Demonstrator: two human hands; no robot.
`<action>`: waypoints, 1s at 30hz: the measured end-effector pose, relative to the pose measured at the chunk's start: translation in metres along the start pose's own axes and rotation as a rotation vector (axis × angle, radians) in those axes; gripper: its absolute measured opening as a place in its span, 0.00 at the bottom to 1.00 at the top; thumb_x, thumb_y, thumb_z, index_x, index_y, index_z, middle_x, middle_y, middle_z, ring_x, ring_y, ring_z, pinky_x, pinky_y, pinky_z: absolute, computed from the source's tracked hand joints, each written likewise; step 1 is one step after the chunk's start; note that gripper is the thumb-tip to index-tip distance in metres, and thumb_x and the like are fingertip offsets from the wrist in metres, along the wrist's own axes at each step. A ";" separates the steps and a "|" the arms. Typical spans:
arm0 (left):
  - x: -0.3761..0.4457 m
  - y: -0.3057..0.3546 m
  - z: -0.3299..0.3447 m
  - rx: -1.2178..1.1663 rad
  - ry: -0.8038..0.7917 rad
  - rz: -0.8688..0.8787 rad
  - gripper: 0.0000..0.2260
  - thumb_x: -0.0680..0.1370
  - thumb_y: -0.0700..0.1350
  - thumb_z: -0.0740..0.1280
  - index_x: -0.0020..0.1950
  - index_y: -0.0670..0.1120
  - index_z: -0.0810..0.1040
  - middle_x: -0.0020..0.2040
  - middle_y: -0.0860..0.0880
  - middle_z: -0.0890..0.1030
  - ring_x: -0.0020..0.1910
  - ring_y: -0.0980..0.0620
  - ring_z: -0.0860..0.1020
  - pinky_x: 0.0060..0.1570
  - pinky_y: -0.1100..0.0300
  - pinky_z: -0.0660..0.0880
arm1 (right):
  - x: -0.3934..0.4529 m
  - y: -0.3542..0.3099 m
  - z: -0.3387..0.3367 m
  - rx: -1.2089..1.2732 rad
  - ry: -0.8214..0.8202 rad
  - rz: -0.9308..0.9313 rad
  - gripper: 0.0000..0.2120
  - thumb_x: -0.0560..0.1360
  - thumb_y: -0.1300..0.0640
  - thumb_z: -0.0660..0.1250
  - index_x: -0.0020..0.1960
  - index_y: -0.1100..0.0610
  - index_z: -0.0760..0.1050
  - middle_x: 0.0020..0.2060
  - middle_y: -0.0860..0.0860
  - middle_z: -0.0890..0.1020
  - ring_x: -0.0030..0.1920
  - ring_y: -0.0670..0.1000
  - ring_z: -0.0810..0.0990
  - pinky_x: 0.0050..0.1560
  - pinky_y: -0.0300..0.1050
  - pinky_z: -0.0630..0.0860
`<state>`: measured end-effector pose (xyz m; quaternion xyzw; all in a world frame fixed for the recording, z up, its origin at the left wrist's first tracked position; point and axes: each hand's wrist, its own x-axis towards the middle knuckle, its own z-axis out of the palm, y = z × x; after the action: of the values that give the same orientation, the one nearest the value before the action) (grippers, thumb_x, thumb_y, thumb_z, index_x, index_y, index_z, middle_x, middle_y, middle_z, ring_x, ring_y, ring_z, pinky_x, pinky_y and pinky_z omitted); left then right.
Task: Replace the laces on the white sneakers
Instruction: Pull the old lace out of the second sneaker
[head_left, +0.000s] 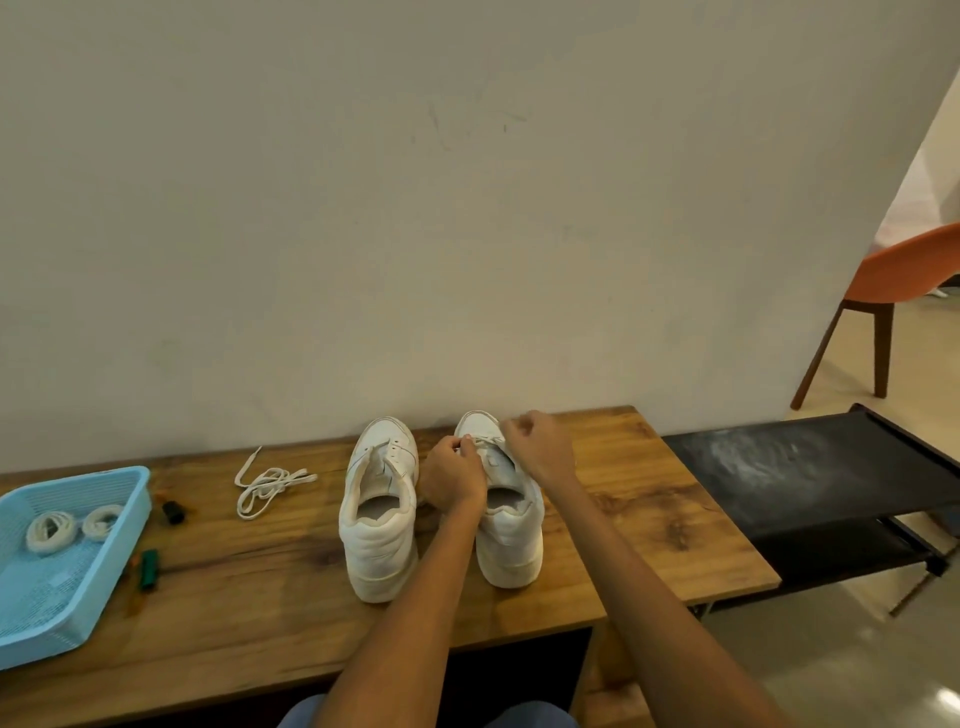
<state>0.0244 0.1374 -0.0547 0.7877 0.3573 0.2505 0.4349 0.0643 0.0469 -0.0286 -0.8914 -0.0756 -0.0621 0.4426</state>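
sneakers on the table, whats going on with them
A person is working on a pair of white sneakers on a wooden table. Both hands are on the right sneaker: the left hand and right hand each pinch its lace near the toe end. The left sneaker has no lace in it, and a loose lace lies to its left. Two coiled laces wait in a blue basket.

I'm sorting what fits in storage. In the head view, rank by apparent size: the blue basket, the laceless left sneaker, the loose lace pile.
1. blue basket, largest, though cut off by the frame
2. left sneaker
3. loose lace pile, smallest
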 end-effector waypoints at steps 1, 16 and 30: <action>0.000 0.001 0.000 -0.022 0.007 -0.019 0.12 0.79 0.49 0.61 0.53 0.45 0.80 0.50 0.47 0.82 0.49 0.46 0.78 0.43 0.56 0.72 | -0.003 -0.002 0.003 -0.083 -0.089 -0.022 0.14 0.74 0.47 0.64 0.38 0.57 0.75 0.33 0.50 0.77 0.38 0.51 0.75 0.40 0.43 0.70; 0.016 0.030 0.006 0.583 -0.177 0.411 0.12 0.80 0.39 0.57 0.63 0.42 0.73 0.63 0.43 0.71 0.63 0.44 0.70 0.54 0.54 0.72 | 0.000 0.009 0.013 -0.238 -0.064 0.038 0.16 0.79 0.54 0.57 0.45 0.64 0.78 0.44 0.59 0.82 0.40 0.54 0.74 0.39 0.43 0.64; 0.021 0.012 0.004 0.119 -0.069 -0.091 0.16 0.81 0.46 0.54 0.57 0.38 0.77 0.54 0.40 0.80 0.53 0.41 0.78 0.43 0.55 0.67 | -0.005 0.012 0.012 -0.248 -0.023 0.000 0.16 0.79 0.55 0.56 0.44 0.63 0.78 0.43 0.58 0.81 0.40 0.53 0.72 0.42 0.46 0.68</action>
<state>0.0445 0.1477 -0.0442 0.8033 0.3920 0.1812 0.4102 0.0626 0.0492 -0.0461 -0.9398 -0.0725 -0.0609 0.3283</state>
